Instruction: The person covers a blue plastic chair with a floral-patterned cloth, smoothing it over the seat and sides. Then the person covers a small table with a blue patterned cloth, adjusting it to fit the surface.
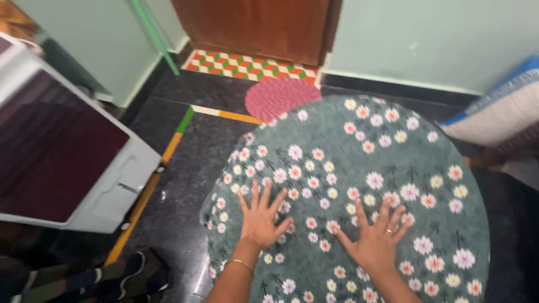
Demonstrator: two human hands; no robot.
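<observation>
A round grey-green rug (pixel 382 163) with white, pink and yellow flowers lies spread on the dark stone floor. My left hand (pixel 261 216) rests flat on its near left part, fingers apart, a thin gold bangle on the wrist. My right hand (pixel 376 238) presses flat on the rug a little to the right, fingers spread, a ring on one finger. Neither hand holds anything.
A small round pink mat (pixel 275 95) lies beyond the rug before a brown door (pixel 258 25). A white appliance with a dark front panel (pixel 62 151) stands at the left. A white and blue sack (pixel 499 109) sits at the right. Dark striped cloth (pixel 112 278) lies at bottom left.
</observation>
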